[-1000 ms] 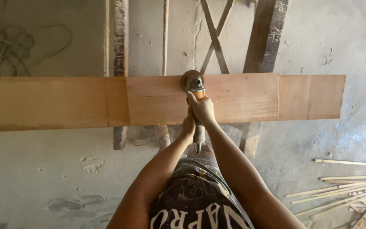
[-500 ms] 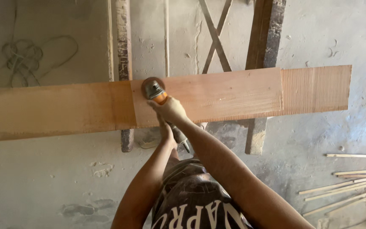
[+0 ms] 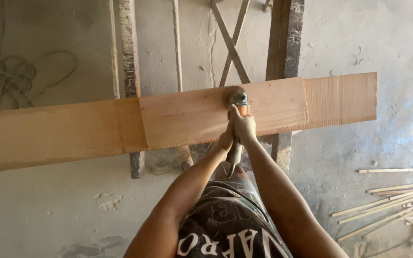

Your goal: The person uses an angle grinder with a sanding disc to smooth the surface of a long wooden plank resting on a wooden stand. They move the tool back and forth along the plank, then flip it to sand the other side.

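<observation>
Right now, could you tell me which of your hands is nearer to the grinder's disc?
Right. The right hand grips the grinder just behind its disc; the left hand holds the handle farther back.

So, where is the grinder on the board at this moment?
In the head view the grinder sits on the long wooden board, right of its middle, near the far edge, gripped by both hands, the right hand nearest the disc.

matt wooden plank (image 3: 178, 122) (smooth), dusty metal grinder (image 3: 235, 98)
</observation>
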